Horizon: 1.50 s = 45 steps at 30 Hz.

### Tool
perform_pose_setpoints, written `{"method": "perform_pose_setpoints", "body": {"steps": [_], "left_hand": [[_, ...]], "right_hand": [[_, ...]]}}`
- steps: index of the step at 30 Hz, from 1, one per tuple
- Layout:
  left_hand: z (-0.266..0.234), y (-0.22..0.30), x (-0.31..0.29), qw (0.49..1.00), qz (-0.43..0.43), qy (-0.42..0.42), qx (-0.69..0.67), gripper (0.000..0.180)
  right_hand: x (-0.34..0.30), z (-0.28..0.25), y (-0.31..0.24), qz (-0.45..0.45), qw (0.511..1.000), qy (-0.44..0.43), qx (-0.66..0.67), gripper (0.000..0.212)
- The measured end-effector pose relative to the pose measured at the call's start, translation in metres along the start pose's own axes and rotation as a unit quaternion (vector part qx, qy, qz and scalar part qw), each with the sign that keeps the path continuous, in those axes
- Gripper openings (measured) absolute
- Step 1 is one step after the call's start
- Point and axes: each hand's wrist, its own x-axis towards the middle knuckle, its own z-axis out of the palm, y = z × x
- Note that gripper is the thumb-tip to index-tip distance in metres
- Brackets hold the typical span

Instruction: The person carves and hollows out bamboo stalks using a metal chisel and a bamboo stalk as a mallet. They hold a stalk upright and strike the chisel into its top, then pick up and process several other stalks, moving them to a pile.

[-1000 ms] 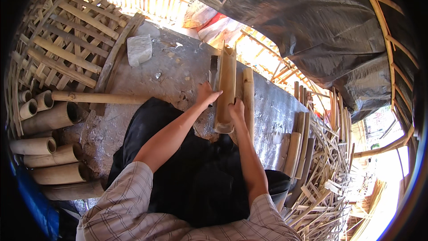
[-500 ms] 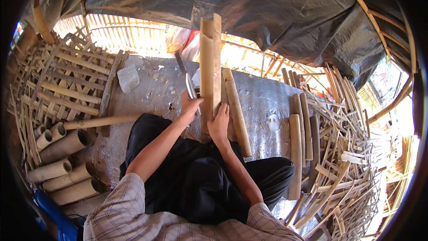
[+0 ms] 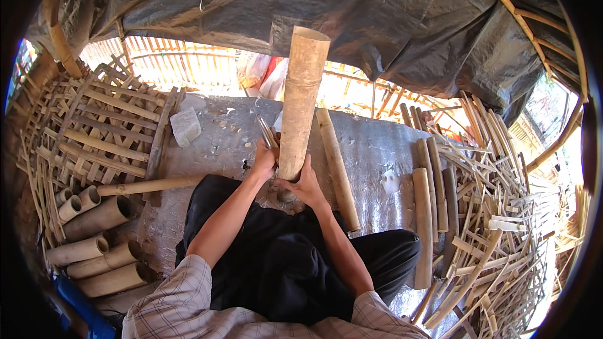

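Note:
A thick half-round bamboo piece (image 3: 304, 97) stands nearly upright over my lap, its rounded outer side turned toward me. My right hand (image 3: 306, 185) is wrapped round its lower end, thumb across the bottom. Close beside the bamboo on its left, my left hand (image 3: 265, 159) is closed on a long knife (image 3: 266, 130) whose metal blade points up and away. Motion smears the blade, and its grip is hidden in the fist. Just right of the bamboo a slimmer bamboo pole (image 3: 337, 169) lies on the sheeted floor (image 3: 377, 144).
At the left lie several cut bamboo tubes (image 3: 103, 216) below a woven bamboo lattice (image 3: 113, 125). A pale block (image 3: 185, 127) rests on the sheet. On the right are split bamboo lengths (image 3: 423, 226) and a tangled heap of strips (image 3: 496, 226). Dark tarpaulin (image 3: 389, 19) hangs beyond.
The bamboo piece has been turned, its hollow side showing before and its rounded outside now. My right hand has shifted down to its bottom end. The knife has swung closer to the bamboo.

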Motion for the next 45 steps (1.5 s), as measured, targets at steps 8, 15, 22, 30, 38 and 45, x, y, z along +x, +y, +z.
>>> {"method": "perform_pose_setpoints", "body": {"steps": [8,15,22,30,38,45], "left_hand": [[-0.008,0.031,0.004,0.977,0.035,-0.097,0.184,0.038],[0.037,0.112,-0.044,0.988,0.014,-0.09,0.122,0.059],[0.09,0.146,-0.076,0.978,0.094,-0.129,0.131,0.032],[0.102,0.139,-0.058,0.975,0.119,-0.051,0.18,0.03],[0.102,0.157,-0.072,0.961,0.023,-0.146,0.234,0.027],[0.085,0.173,-0.113,0.946,-0.008,-0.072,0.317,0.02]], "right_hand": [[0.006,0.012,-0.006,-0.048,0.992,0.114,-0.005,0.094],[0.008,0.006,-0.007,-0.078,0.972,0.215,-0.044,0.092],[0.003,0.025,0.0,-0.025,0.968,0.25,-0.03,0.092],[0.003,0.009,-0.011,-0.055,0.975,0.212,-0.045,0.104],[0.021,-0.056,-0.049,-0.142,0.949,-0.016,0.281,0.107],[0.019,-0.039,-0.05,-0.071,0.983,0.129,0.113,0.087]]}}
